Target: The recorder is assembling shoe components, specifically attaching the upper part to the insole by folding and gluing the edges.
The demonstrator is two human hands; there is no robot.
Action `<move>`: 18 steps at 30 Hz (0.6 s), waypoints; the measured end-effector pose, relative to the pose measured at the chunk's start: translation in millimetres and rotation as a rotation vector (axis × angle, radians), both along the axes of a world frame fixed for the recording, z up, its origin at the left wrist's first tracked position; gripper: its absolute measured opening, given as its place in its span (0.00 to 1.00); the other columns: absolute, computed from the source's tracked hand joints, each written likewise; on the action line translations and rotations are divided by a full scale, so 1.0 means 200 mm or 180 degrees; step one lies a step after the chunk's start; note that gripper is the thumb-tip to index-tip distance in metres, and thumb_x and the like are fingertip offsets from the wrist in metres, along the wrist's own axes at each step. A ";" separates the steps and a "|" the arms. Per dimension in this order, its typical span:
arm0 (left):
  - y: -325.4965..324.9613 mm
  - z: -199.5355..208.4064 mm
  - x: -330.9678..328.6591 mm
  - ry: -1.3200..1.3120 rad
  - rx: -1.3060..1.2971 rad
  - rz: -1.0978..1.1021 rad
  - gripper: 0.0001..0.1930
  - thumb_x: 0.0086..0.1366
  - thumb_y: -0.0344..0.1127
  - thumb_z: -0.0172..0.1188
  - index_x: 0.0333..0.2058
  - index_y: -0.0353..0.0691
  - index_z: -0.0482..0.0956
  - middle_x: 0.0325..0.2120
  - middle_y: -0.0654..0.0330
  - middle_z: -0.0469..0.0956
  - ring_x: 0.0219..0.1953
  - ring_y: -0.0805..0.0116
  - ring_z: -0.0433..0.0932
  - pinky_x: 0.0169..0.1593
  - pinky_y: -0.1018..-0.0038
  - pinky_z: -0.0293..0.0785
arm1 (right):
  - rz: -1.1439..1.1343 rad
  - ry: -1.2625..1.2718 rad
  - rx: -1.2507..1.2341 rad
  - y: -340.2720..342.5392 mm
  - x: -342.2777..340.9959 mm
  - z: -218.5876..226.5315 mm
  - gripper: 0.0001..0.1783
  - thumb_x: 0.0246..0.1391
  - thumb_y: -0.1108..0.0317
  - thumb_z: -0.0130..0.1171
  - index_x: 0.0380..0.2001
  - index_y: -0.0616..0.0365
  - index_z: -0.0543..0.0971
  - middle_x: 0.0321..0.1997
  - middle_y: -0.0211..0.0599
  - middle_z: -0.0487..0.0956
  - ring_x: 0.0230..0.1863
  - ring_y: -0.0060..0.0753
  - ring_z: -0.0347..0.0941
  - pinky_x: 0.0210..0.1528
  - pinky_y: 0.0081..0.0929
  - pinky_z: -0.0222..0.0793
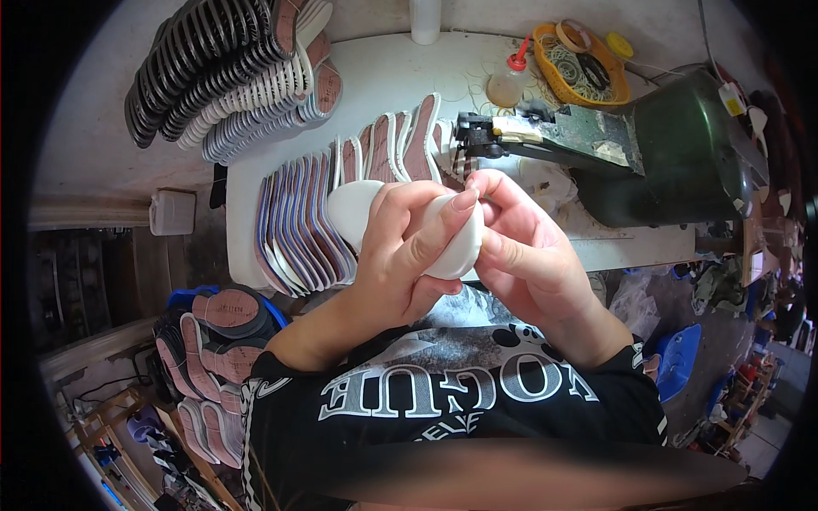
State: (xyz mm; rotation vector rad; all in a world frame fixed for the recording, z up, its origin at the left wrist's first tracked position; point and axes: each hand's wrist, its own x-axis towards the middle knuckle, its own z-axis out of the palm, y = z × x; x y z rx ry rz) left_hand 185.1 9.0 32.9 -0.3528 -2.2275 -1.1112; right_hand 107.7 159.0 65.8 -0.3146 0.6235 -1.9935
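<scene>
Both my hands are raised in front of my chest, closed on a white shoe sole [461, 249] with a rounded end. My left hand [407, 234] wraps it from the left, thumb along its upper face. My right hand [530, 251] pinches its right edge between thumb and fingers. A smooth white rounded piece [351, 211] shows beside my left hand; I cannot tell whether it belongs to the same sole. Just beyond my hands stands the dark head of a green sewing machine [588, 140]. A row of soles [298, 223] with pinkish-brown faces stands on the white table at left.
Black, white and grey soles [230, 72] are stacked at the far left. A squeeze bottle with a red tip [509, 78] and a yellow basket of thread [545, 72] sit at the back. A blue crate [274, 312] with more soles is lower left; a blue stool [679, 362] is right.
</scene>
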 end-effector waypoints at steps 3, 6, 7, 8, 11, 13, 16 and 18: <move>-0.02 0.02 -0.02 0.0081 0.0129 -0.0244 0.28 0.61 0.48 0.54 0.57 0.39 0.68 0.43 0.50 0.70 0.41 0.56 0.70 0.45 0.65 0.67 | -0.0651 0.1062 0.0667 0.01 0.01 0.03 0.24 0.55 0.75 0.57 0.54 0.57 0.63 0.37 0.26 0.67 0.40 0.17 0.64 0.45 0.18 0.63; -0.03 0.03 -0.02 -0.0385 0.0401 -0.0403 0.25 0.67 0.50 0.47 0.52 0.34 0.70 0.40 0.50 0.74 0.38 0.59 0.75 0.42 0.69 0.71 | -0.1064 0.2499 0.0955 0.04 -0.05 0.03 0.18 0.52 0.76 0.59 0.48 0.60 0.73 0.35 0.24 0.65 0.36 0.14 0.60 0.40 0.12 0.58; -0.03 0.04 0.00 -0.0389 0.0405 -0.0400 0.25 0.67 0.50 0.47 0.52 0.34 0.70 0.40 0.50 0.74 0.38 0.59 0.75 0.42 0.69 0.71 | -0.0961 0.3138 0.1099 0.06 -0.09 0.03 0.13 0.51 0.76 0.60 0.42 0.62 0.77 0.34 0.25 0.67 0.35 0.15 0.61 0.38 0.12 0.58; -0.05 0.05 0.02 -0.0960 0.1004 -0.0752 0.26 0.68 0.52 0.45 0.50 0.33 0.71 0.38 0.51 0.75 0.36 0.62 0.76 0.41 0.71 0.71 | -0.0919 0.3131 0.1174 0.07 -0.11 0.05 0.09 0.50 0.75 0.61 0.37 0.63 0.79 0.33 0.27 0.69 0.33 0.15 0.62 0.37 0.13 0.59; -0.03 0.05 0.03 -0.1496 0.1735 -0.1264 0.30 0.69 0.58 0.37 0.45 0.33 0.73 0.31 0.56 0.77 0.31 0.71 0.76 0.36 0.76 0.72 | -0.0408 0.2845 0.0882 0.09 -0.19 0.08 0.05 0.49 0.74 0.63 0.31 0.64 0.81 0.29 0.31 0.76 0.28 0.17 0.70 0.30 0.16 0.64; -0.03 0.11 0.03 -0.2185 0.2267 -0.1590 0.31 0.69 0.59 0.36 0.44 0.33 0.74 0.29 0.58 0.77 0.31 0.73 0.76 0.35 0.78 0.71 | 0.0299 0.2464 0.1022 0.11 -0.26 0.09 0.06 0.50 0.72 0.63 0.30 0.64 0.81 0.27 0.31 0.77 0.28 0.17 0.71 0.30 0.17 0.66; -0.07 0.13 0.03 -0.2565 0.2111 -0.1616 0.33 0.67 0.61 0.39 0.41 0.30 0.72 0.31 0.56 0.77 0.32 0.72 0.76 0.36 0.79 0.71 | 0.0700 0.2719 0.1127 0.09 -0.32 0.12 0.07 0.49 0.73 0.64 0.30 0.67 0.81 0.27 0.33 0.77 0.30 0.22 0.72 0.33 0.19 0.67; -0.07 0.13 0.03 -0.2645 0.1970 -0.1610 0.32 0.68 0.59 0.39 0.41 0.30 0.72 0.31 0.57 0.77 0.31 0.73 0.76 0.35 0.79 0.71 | 0.0987 0.3345 0.1165 0.09 -0.35 0.14 0.05 0.45 0.78 0.63 0.28 0.68 0.79 0.26 0.36 0.76 0.31 0.28 0.72 0.35 0.24 0.67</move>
